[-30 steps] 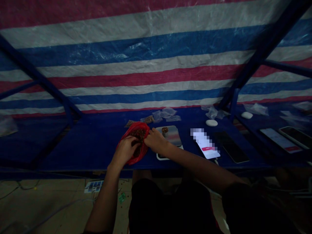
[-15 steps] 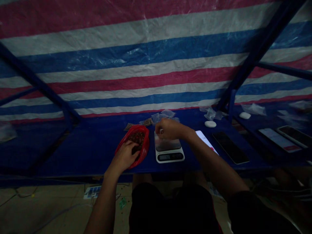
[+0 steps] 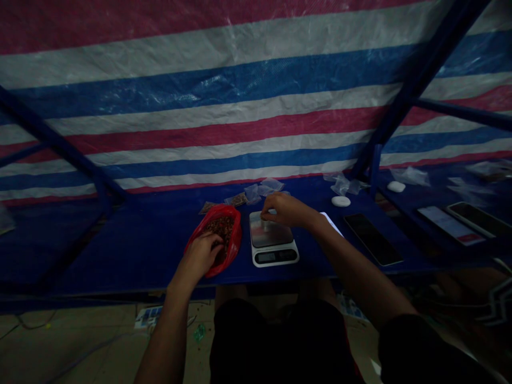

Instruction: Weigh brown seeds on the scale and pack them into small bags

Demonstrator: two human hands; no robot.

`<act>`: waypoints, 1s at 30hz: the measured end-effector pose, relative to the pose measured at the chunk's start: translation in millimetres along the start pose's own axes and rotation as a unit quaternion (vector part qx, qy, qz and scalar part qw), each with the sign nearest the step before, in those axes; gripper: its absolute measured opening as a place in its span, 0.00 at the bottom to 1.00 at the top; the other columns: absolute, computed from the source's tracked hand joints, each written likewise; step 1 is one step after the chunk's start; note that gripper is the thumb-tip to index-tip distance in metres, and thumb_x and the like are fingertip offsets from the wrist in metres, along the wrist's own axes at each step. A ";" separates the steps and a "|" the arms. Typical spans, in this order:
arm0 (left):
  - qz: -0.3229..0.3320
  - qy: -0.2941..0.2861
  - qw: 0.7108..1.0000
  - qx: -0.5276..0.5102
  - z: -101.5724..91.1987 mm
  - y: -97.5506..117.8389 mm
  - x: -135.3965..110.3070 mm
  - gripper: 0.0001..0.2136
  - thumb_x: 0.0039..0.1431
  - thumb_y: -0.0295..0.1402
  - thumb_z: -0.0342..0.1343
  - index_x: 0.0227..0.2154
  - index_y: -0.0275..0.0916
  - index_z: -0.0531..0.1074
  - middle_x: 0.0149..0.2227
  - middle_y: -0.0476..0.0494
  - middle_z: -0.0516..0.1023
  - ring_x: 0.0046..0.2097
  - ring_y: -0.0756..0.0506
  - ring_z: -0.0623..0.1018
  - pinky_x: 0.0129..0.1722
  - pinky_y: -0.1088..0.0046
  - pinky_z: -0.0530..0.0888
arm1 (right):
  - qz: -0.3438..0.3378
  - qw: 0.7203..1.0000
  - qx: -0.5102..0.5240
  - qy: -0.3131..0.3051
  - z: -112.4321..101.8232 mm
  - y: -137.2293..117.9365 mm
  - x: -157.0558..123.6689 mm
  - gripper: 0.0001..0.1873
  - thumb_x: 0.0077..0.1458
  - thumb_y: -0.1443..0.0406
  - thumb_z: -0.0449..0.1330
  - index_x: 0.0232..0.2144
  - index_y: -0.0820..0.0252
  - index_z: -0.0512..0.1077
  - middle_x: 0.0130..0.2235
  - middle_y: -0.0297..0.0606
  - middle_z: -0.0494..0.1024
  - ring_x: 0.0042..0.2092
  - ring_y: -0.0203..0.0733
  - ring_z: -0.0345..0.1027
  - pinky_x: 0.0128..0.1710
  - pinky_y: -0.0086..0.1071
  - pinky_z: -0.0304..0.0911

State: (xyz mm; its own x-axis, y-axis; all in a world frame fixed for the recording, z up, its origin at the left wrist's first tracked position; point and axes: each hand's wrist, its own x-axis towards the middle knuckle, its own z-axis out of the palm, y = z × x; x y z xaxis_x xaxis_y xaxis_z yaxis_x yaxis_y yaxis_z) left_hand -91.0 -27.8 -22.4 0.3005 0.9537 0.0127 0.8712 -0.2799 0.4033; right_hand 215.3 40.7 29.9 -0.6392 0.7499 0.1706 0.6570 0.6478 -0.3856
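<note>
A red plastic bag (image 3: 237, 240) stands open on the blue table, filled with small brown pieces (image 3: 224, 226) whose kind I cannot make out. My left hand (image 3: 200, 256) reaches into it, fingers curled closed among the pieces, their tips partly hidden. To the right of the bag sits a white digital kitchen scale (image 3: 276, 257) with a metal plate (image 3: 272, 237) and a small display. Over the plate's far part, my right hand (image 3: 286, 209) is closed in a pinch. Whatever lies between those fingertips is too small to name.
Behind the bag lie small filled sachets (image 3: 239, 199) and clear plastic bags (image 3: 272, 185). Right of the scale are a lit phone (image 3: 332, 223), a dark phone (image 3: 373, 239) and a white oval object (image 3: 341, 201). A blue frame post (image 3: 404, 122) and striped sheeting stand behind.
My right hand has shifted slightly, uncovering more of the scale plate, and its fingers now point down in a pinch. My left hand stays in the bag. The view has moved a little.
</note>
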 end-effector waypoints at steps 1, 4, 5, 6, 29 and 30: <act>0.003 0.003 1.000 -0.001 -1.1 0.7 0.2 0.08 0.65 0.30 0.55 0.38 0.41 0.80 0.43 0.40 0.83 0.44 0.41 0.82 0.46 0.66 0.74 | 0.001 1.000 0.009 0.007 -0.9 0.3 -0.5 0.07 0.60 0.70 0.64 0.34 0.60 0.83 0.39 0.41 0.84 0.42 0.42 0.75 0.45 0.34 0.64; 0.002 0.012 1.000 -0.002 -4.4 2.1 0.8 0.09 0.65 0.29 0.54 0.39 0.41 0.80 0.44 0.40 0.84 0.45 0.40 0.83 0.46 0.66 0.74 | 0.010 0.997 0.052 0.057 -3.6 3.2 -3.5 0.08 0.61 0.68 0.62 0.33 0.59 0.82 0.38 0.38 0.83 0.40 0.40 0.74 0.42 0.32 0.64; -0.003 0.014 1.000 -0.003 -5.5 2.3 1.0 0.10 0.65 0.29 0.54 0.40 0.41 0.81 0.44 0.40 0.85 0.45 0.40 0.83 0.46 0.66 0.74 | 0.016 0.994 0.067 0.081 -4.0 5.2 -4.9 0.09 0.62 0.68 0.61 0.34 0.59 0.82 0.37 0.37 0.83 0.39 0.40 0.74 0.41 0.32 0.64; -0.010 0.015 1.000 -0.006 -6.6 2.2 1.1 0.10 0.64 0.29 0.54 0.41 0.41 0.81 0.45 0.40 0.85 0.46 0.39 0.83 0.47 0.66 0.74 | 0.023 0.991 0.080 0.107 -4.0 7.7 -6.7 0.09 0.62 0.67 0.61 0.34 0.59 0.82 0.37 0.36 0.83 0.38 0.39 0.74 0.40 0.32 0.64; -0.055 0.090 0.964 -0.246 -4.0 13.4 3.8 0.11 0.60 0.42 0.61 0.41 0.43 0.80 0.44 0.43 0.86 0.46 0.41 0.85 0.50 0.64 0.78 | 0.082 0.942 0.230 0.231 49.6 -35.4 -30.0 0.06 0.62 0.66 0.62 0.38 0.60 0.79 0.36 0.37 0.82 0.37 0.39 0.74 0.39 0.30 0.66; -0.065 0.092 0.957 -0.267 -2.9 14.8 3.0 0.12 0.60 0.43 0.62 0.41 0.42 0.80 0.44 0.43 0.86 0.46 0.40 0.85 0.50 0.64 0.79 | 0.061 0.949 0.221 0.215 52.4 -44.0 -26.4 0.05 0.62 0.67 0.62 0.39 0.60 0.79 0.37 0.37 0.82 0.38 0.39 0.75 0.42 0.32 0.67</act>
State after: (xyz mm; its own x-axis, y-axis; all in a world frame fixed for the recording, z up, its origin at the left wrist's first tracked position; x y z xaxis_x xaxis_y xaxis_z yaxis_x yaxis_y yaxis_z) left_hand -78.3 -28.7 -13.8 0.0871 0.9937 0.0710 0.5593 -0.1078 0.8219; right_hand 182.2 -14.7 -5.1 -0.2835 0.8631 0.4180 0.4234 0.5038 -0.7529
